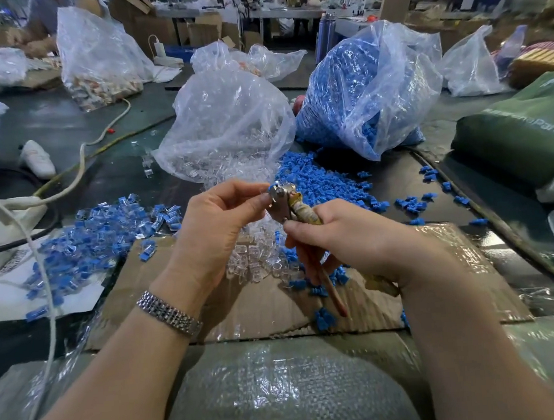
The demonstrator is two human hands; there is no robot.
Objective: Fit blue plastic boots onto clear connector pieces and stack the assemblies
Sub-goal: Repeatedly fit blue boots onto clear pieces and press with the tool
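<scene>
left hand (217, 220): raised above the desk, fingers curled, fingertips pinching at the metal head of the tool; a bit of blue shows at that pinch, most likely a blue boot (272, 188), though it is too small and covered to be sure.
right hand (343, 238): wrapped round the handles of the pliers-like tool (290, 205), held shut round them, thumb on top.
tool axis: runs from low and near the body, up and away to the left; the metal head is the far upper end, the reddish handle tip the near lower end.
key relation: the boot sits right at the tool's head, touching the left fingertips, just up and left of the right hand's grip; the left hand is the nearer one to it.
boot direction: cannot tell which way it points or how its long axis lies; only a corner shows.
clear pieces (256, 260): loose heap on the cardboard (250, 310), directly below both hands.
loose boots (316, 181): spread on the desk beyond the hands, spilling from the blue-filled bag (368, 82).
clear-parts bag (227, 124): standing just behind the hands.
finished assemblies (97, 235): pile to the left, well apart from the hands.
step, as i judge it: seating a boot on the tool before a clear piece is picked up from below.
</scene>
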